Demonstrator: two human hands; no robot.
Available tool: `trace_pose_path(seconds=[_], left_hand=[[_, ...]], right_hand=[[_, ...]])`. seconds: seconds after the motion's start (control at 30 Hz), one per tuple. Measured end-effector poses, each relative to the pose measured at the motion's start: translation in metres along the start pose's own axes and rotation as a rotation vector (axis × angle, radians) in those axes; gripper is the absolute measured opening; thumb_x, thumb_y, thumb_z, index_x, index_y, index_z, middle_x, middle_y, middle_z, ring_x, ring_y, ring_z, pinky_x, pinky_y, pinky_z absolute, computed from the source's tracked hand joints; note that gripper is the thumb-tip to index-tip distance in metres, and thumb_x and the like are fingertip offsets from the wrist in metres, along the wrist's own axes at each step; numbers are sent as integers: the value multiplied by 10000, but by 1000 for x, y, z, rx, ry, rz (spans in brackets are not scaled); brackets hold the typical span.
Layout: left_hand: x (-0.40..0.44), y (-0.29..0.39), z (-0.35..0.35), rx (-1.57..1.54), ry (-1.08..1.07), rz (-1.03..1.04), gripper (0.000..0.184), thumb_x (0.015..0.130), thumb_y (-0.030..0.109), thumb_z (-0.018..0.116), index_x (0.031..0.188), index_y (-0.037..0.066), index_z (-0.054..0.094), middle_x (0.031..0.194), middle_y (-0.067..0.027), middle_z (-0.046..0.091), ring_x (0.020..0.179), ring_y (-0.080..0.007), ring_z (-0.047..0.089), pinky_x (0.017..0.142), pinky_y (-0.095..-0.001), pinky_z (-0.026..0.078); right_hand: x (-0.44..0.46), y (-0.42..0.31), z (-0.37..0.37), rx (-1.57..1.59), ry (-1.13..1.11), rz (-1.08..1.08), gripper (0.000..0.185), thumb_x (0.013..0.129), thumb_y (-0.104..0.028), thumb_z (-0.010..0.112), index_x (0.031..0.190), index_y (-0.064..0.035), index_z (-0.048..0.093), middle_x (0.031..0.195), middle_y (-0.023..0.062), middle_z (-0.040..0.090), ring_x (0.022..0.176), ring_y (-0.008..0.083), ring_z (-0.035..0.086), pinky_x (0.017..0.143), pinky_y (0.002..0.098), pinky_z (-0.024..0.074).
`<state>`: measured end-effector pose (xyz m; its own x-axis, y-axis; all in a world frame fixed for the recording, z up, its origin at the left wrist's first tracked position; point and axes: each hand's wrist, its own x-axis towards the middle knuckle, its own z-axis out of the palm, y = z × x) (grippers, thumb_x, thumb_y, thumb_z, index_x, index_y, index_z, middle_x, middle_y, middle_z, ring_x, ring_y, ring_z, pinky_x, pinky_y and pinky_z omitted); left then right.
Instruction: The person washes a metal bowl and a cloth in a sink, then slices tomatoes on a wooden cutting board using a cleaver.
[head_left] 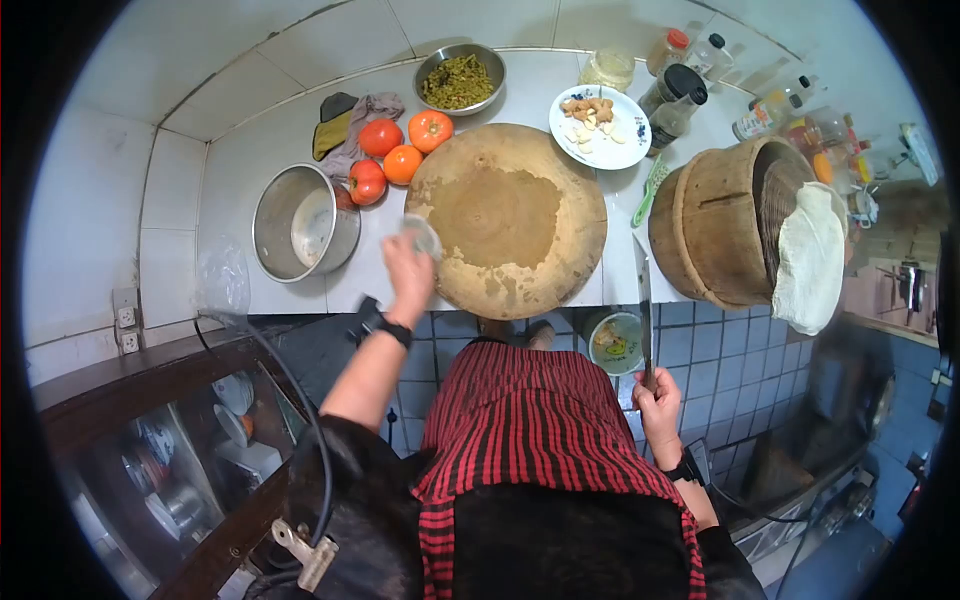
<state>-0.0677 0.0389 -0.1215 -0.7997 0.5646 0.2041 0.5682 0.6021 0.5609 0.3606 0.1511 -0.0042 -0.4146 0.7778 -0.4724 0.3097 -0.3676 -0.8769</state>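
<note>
My left hand [408, 265] is closed on a small pale object [424, 238], blurred, at the left edge of the round wooden board [500, 200]. A wet, darker patch covers the board's middle. My right hand [658, 398] grips the handle of a knife [646, 315], whose blade points up past the counter's front edge. Red and orange tomatoes [380, 137] lie behind my left hand, beside the board. A metal pot [305, 222] stands left of that hand. Behind the board on the right, a white plate [627, 150] holds ginger and garlic cloves.
A metal bowl [493, 60] of chopped greens stands at the back. On the right are a wooden barrel [710, 225] with a white cloth [810, 260], a green brush [650, 195] and several bottles [675, 115]. A bin [614, 343] is below the counter edge.
</note>
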Motion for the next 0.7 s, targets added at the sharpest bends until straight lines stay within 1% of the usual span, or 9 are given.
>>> trace_pose_path(seconds=[0.1,0.17,0.23,0.3,0.37,0.5,0.63,0.67,0.7], left_hand=[[-82,82,17,-292,-291,85,273,682,-22,555,942,28,623,963,-205,538,944,-379,508,864,-432,416],[-130,123,43,-582,-685,154,288,683,-31,553,935,64,657,1022,-142,554,975,-321,536,921,-397,420],[-133,172,35,-815,-768,-33,339,682,-47,538,984,68,641,1031,-150,544,1020,-320,522,956,-389,402],[-102,171,30,-726,-606,73,374,681,-57,525,1025,58,614,1034,-163,529,1066,-328,499,973,-381,390],[-59,143,21,-508,-209,191,393,644,-94,521,1004,38,610,1023,-190,498,995,-354,503,906,-393,419],[-44,85,21,-150,131,-108,341,670,-48,564,1007,-14,595,1004,-205,516,963,-382,510,843,-446,436],[-115,135,30,-474,-712,-2,284,678,23,621,949,84,680,954,-181,566,959,-339,539,871,-390,438],[-126,146,31,-659,-861,-30,284,665,32,646,939,96,690,940,-158,570,970,-323,544,868,-365,443],[-132,151,30,-675,-773,11,315,664,31,650,971,95,680,952,-147,567,973,-308,548,866,-351,446]], right_hand=[[-5,11,1,-2,-49,9,127,801,14,543,924,-7,524,694,-8,523,547,46,471,487,198,387],[-2,0,7,-25,-23,5,112,794,-7,533,906,-5,533,651,-2,520,525,65,481,467,206,387],[-1,-12,9,-46,-34,20,113,792,0,532,904,-1,531,653,-1,520,524,63,477,463,206,393],[-1,-14,3,-22,-45,-66,128,800,19,542,923,-6,527,667,-7,528,522,47,468,471,195,381],[-2,-14,-1,-16,-49,-97,125,799,18,544,921,-8,528,666,-6,529,522,47,468,470,198,382],[-16,-4,-6,-3,1,-75,121,804,9,551,921,-12,530,667,-12,532,526,46,473,474,198,386],[-8,6,0,-50,-42,-21,126,809,4,559,931,-14,531,671,-16,538,542,43,490,481,191,392],[-4,1,6,-85,-38,-16,104,799,-12,581,897,-18,546,671,-16,541,547,47,485,497,191,388],[5,3,7,-87,-62,-36,104,799,-12,581,897,-18,546,671,-16,541,547,47,485,497,191,388]])
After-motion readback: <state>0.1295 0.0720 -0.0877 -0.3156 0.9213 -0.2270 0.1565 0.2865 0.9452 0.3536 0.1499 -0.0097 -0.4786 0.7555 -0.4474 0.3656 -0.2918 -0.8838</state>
